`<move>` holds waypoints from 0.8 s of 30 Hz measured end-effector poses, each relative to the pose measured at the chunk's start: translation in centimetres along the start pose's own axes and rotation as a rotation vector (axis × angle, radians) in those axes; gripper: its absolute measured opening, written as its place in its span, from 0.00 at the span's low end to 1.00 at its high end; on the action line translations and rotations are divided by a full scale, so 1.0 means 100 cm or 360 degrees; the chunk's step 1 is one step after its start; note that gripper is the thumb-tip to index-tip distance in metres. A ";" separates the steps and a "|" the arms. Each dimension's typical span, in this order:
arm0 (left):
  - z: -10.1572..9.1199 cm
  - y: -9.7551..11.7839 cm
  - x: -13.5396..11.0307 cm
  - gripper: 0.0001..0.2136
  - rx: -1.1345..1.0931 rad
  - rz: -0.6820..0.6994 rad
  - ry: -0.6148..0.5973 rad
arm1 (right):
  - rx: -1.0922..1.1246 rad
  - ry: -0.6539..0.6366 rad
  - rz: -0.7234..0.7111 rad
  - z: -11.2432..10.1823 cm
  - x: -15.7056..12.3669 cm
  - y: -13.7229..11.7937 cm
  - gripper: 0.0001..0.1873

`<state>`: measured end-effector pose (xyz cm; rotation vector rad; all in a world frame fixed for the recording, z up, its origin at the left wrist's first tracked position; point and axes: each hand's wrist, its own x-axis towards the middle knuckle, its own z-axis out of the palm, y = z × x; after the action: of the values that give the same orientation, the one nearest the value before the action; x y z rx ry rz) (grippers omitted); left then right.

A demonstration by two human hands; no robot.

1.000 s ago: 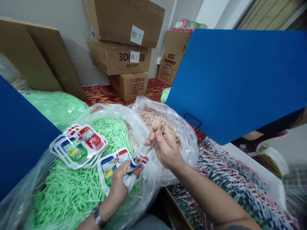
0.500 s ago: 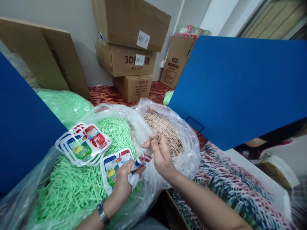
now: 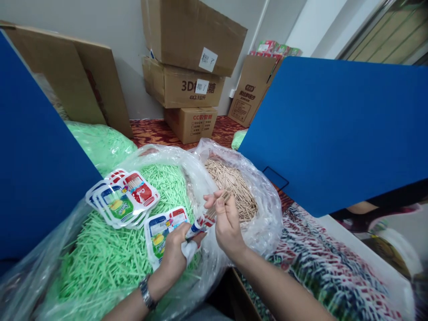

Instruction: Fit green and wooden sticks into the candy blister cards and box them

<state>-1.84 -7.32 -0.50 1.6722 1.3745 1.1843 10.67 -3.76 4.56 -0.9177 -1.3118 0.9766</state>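
Observation:
My left hand (image 3: 174,247), a watch on its wrist, grips a small printed pouch (image 3: 194,229) in blue, red and white, bent in the fingers. Thin brown sticks (image 3: 226,196) are pinched in my right hand (image 3: 229,227), at the pouch's upper end; how far they reach inside is hard to see. Below and left lies a mass of green sticks (image 3: 107,254) in a clear plastic bag. On it rest a flat printed pouch (image 3: 156,238), beside my left hand, and a stack of similar pouches (image 3: 117,207). Brown sticks (image 3: 239,189) fill another clear bag behind my right hand.
Blue panels stand at left (image 3: 40,169) and right (image 3: 327,129). Stacked cardboard boxes (image 3: 190,91) are against the wall. Another green-filled bag (image 3: 100,145) sits behind. A patterned cloth (image 3: 310,254) covers the right side, and part of another person shows at the far right.
The view has shifted slightly, moving the scene a little to the right. Both hands keep their holds, the right one still by the pouch's upper end with the brown sticks.

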 end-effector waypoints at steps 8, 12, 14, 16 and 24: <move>-0.011 -0.005 0.005 0.07 -0.0041 -0.0044 -0.0026 | -0.0381 -0.0321 -0.0203 -0.014 -0.004 0.005 0.23; -0.013 -0.014 0.004 0.08 -0.0234 -0.0101 -0.0020 | -0.0787 -0.0690 -0.0621 -0.021 0.005 0.002 0.25; -0.014 -0.017 0.003 0.08 -0.0325 -0.0135 -0.0006 | -0.0921 -0.0840 -0.0759 -0.021 0.006 0.002 0.24; -0.016 -0.017 0.000 0.09 -0.0434 -0.0223 -0.0008 | -0.0968 -0.0759 -0.0717 -0.022 0.005 0.004 0.25; -0.028 -0.025 -0.012 0.08 -0.0636 -0.0325 0.0004 | -0.1005 -0.0996 -0.0440 -0.022 0.012 0.006 0.10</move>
<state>-5.44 -8.12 -1.94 1.2223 1.1827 1.2436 12.81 -2.44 4.26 -0.8810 -2.2966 0.6486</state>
